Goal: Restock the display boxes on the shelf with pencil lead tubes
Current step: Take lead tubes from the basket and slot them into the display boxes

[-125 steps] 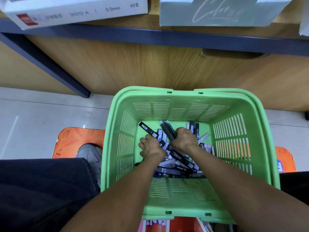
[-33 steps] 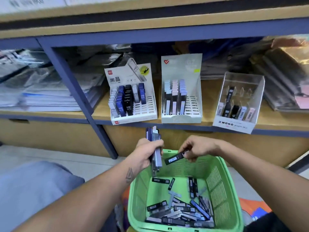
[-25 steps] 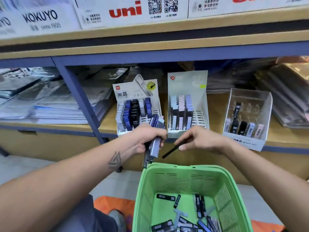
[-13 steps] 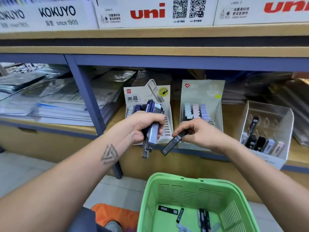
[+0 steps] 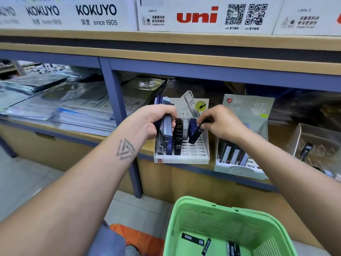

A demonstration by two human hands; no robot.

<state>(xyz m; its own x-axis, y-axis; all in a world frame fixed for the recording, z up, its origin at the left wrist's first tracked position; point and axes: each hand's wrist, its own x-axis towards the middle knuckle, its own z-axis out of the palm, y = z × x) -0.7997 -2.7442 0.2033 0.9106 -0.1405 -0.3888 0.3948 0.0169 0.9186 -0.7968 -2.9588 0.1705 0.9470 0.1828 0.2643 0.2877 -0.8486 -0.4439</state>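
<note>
Nearest the viewer, a green basket (image 5: 195,215) sits low at right; a few loose lead tubes (image 5: 192,238) lie on its floor. Left of it, an orange mat (image 5: 140,237) shows on the tiled floor. Both forearms reach up and away from the viewer toward the shelf (image 5: 103,139). The left hand (image 5: 153,121), with a triangular tattoo on its forearm, has its fingers curled tight around a bundle of tubes (image 5: 167,124), held upright in front of the left side of the white display box (image 5: 182,157). The right hand (image 5: 221,122) pinches a single black tube (image 5: 195,134) between thumb and fingertips; the tube is tilted, its lower end touching or just above the slotted tray on the right side of the white display box. In that box, dark blue, black and pale tubes stand upright in rows, some marked HB 0.5. Just beside it to the right stands a grey-green display box (image 5: 247,111) with tubes in its lower part, partly hidden by the right forearm. Farther right, a clear display box (image 5: 313,137) holds at least one dark tube. Left of the blue upright post (image 5: 118,115), stacked plastic-wrapped packs (image 5: 60,106) lie on the shelf. Above, the upper shelf carries white cartons printed KOKUYO (image 5: 96,15) and uni (image 5: 197,16).
</note>
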